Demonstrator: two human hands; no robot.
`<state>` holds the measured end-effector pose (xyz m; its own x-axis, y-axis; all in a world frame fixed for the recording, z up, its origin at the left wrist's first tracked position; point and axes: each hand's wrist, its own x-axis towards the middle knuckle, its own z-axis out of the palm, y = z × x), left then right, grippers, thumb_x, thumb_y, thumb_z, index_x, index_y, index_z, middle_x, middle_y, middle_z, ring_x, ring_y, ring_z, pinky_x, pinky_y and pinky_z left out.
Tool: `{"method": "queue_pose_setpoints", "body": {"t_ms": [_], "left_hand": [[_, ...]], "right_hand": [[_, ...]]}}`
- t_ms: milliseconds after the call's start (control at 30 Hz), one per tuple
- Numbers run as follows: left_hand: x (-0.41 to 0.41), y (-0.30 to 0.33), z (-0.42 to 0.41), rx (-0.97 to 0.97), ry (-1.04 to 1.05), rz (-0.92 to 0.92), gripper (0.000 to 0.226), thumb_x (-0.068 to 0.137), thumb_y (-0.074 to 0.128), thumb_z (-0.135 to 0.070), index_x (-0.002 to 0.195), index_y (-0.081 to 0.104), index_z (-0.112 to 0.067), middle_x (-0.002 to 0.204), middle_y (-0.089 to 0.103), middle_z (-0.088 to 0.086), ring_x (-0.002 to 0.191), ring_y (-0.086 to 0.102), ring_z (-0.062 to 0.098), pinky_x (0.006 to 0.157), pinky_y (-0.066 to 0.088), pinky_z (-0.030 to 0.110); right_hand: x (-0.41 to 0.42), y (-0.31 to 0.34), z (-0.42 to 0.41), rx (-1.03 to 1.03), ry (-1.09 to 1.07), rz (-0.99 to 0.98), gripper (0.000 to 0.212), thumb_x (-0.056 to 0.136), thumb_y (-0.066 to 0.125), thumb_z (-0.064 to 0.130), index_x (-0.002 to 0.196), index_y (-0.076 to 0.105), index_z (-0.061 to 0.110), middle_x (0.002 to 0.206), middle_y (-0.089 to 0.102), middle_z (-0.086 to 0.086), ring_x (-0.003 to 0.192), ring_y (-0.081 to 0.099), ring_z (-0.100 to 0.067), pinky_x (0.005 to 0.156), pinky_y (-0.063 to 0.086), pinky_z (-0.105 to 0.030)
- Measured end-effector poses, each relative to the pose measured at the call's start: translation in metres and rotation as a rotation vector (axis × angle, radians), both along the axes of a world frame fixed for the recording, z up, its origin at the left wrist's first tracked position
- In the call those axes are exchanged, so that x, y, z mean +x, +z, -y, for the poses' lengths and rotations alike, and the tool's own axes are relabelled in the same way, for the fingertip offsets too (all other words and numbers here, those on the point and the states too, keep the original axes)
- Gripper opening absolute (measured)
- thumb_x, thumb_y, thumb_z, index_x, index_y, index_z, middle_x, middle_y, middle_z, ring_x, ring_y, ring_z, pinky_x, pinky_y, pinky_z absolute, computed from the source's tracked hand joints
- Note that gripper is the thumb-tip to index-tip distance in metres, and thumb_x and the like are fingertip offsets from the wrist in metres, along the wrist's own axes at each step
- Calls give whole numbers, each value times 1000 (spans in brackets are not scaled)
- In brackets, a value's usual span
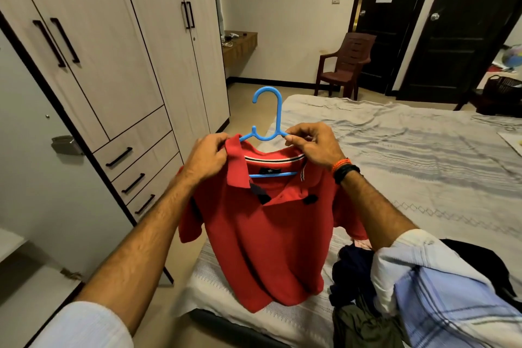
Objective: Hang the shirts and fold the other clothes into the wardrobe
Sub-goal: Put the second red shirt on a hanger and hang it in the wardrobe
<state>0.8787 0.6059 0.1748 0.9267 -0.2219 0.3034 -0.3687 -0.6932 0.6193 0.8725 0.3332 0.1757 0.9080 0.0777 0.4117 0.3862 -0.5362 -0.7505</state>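
Red polo shirt (262, 237) hangs centre frame, held up over the near corner of the bed (395, 155), its hem draping onto the sheet; the blue hanger (267, 121) is threaded through the neck, hook standing up at twelve o'clock, crossbar showing inside the collar. The left hand (209, 158) pinches the collar and the hanger's shoulder at ten o'clock; the right hand (310, 144) pinches the opposite hanger arm and collar at two o'clock; both are closed on hanger and cloth together.

To my eye the job now is seating the shoulders; each hanger arm wants to run fully out under its shoulder seam, the collar squared, the placket centred, or the shirt will hang lopsided and slip.

Outward: a heap of dark clothes (356, 285) lies at four o'clock on the bed, close beside the shirt's hem; lift clear before swinging. The wardrobe (118, 51) stands from nine to eleven o'clock, those doors closed; a door panel (42, 150) at far left looks swung open, its edge near the left forearm. The floor gap between bed and wardrobe looks narrow, so turn left gently.
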Motion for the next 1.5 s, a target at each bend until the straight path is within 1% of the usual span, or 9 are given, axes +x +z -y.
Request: {"method": "queue_pose_setpoints", "body": {"t_ms": [133, 233, 400, 567, 767, 933, 1167, 1300, 1500], "left_hand": [[-4, -8, 7, -52, 57, 24, 35, 89, 50, -43, 90, 72, -15, 73, 68, 7, 73, 61, 30, 66, 51, 38], [-6, -15, 4, -65, 78, 11, 24, 93, 55, -34, 84, 71, -17, 71, 64, 6, 67, 53, 20, 64, 44, 33], [-13, -13, 10, -105, 181, 86, 28, 88, 53, -39, 67, 56, -21, 56, 50, -5, 58, 43, 17, 55, 36, 33], [-20, -10, 20, -142, 270, 198, 33, 88, 55, -38, 58, 46, -27, 49, 38, -9, 51, 35, 14, 54, 27, 29], [-28, -76, 29, -54, 317, -30, 34, 90, 55, -40, 76, 62, -9, 61, 56, 3, 64, 53, 30, 62, 47, 38], [-32, -157, 24, 55, 264, -271, 28, 85, 50, -32, 85, 68, -11, 78, 68, 13, 80, 62, 37, 68, 46, 39], [17, -278, 15, 85, 301, -576, 23, 91, 56, -25, 107, 70, -18, 104, 72, 13, 99, 64, 37, 82, 51, 40], [67, -330, 11, 43, 298, -683, 41, 86, 43, -47, 100, 68, -17, 99, 72, 16, 95, 65, 38, 80, 52, 43], [132, -394, 11, 67, 332, -751, 24, 88, 53, -22, 105, 70, -18, 103, 72, 14, 99, 64, 38, 81, 49, 40]], "right_hand": [[-4, -11, 17, -152, -73, -55, 34, 83, 76, 41, 109, 69, 20, 93, 71, 6, 86, 65, -7, 75, 53, -26], [-9, -26, 33, -393, -95, -87, 37, 87, 61, 59, 81, 69, 23, 66, 62, 4, 64, 56, -15, 61, 45, -37], [-18, -23, 27, -215, -228, 117, 38, 84, 55, 60, 80, 71, 26, 63, 62, 6, 63, 57, -14, 57, 42, -33], [-21, -9, 27, -239, -247, 170, 34, 84, 58, 56, 83, 73, 26, 61, 59, 11, 62, 56, -11, 56, 41, -29], [-26, -76, 40, -296, -214, -45, 43, 81, 54, 61, 86, 75, 24, 74, 71, 2, 74, 63, -22, 64, 49, -36], [-27, -152, 40, -392, -132, -280, 34, 88, 63, 56, 90, 74, 24, 80, 71, -2, 81, 63, -27, 66, 45, -34], [30, -263, 22, -538, -27, -585, 42, 90, 51, 63, 96, 67, 25, 92, 70, -7, 95, 62, -36, 74, 45, -39], [79, -312, 8, -539, -53, -662, 30, 95, 57, 45, 102, 67, 17, 98, 70, -15, 97, 61, -39, 74, 44, -42], [149, -383, -7, -620, -62, -788, 41, 92, 49, 44, 119, 63, 16, 115, 65, -16, 108, 59, -39, 88, 47, -51]]}}
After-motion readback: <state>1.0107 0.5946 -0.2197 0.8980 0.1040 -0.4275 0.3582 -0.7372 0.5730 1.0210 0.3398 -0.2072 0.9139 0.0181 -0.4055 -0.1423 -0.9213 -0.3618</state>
